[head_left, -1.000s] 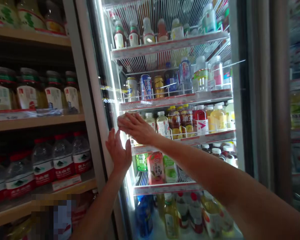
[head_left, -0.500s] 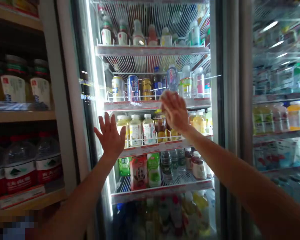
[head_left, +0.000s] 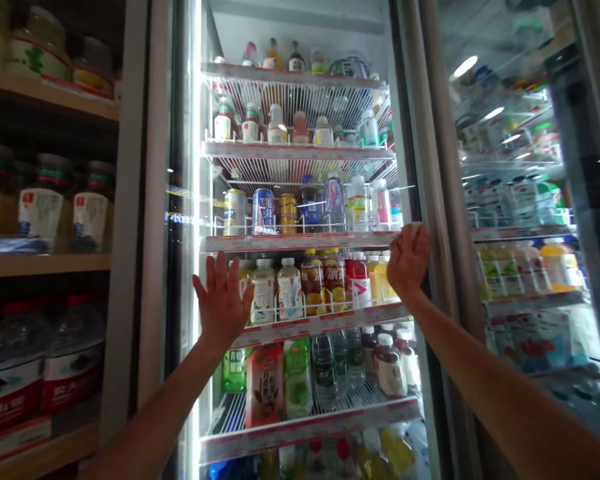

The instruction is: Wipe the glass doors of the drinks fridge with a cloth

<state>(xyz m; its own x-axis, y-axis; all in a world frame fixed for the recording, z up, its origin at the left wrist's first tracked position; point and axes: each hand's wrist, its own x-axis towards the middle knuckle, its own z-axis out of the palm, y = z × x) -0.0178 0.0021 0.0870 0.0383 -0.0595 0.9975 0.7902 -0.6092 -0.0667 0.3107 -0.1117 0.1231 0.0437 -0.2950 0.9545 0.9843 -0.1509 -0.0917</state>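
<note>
A lit drinks fridge stands before me, and faint reflections show on its glass door [head_left: 300,170]. My left hand [head_left: 223,300] is raised with spread fingers toward the left part of the glass; whether it touches I cannot tell. Behind it are pale bottles [head_left: 263,291] on a shelf. At the right edge of the glass, by the metal door frame [head_left: 433,200], my right hand [head_left: 410,261] is closed with curled fingers. A small pale patch shows at its fingertips, but what it holds, if anything, cannot be made out.
Inside are several wire shelves with cans [head_left: 263,211], dark tea bottles [head_left: 313,283] and a red carton-like pack [head_left: 265,387]. To the left, a wooden shelf [head_left: 45,263] bears jars and large water bottles [head_left: 73,353]. Another glass-fronted fridge [head_left: 525,267] stands at right.
My right hand has moved right and down, from mid-glass to the right frame. My left hand stays spread at the left. The view has shifted, showing more of the top shelves.
</note>
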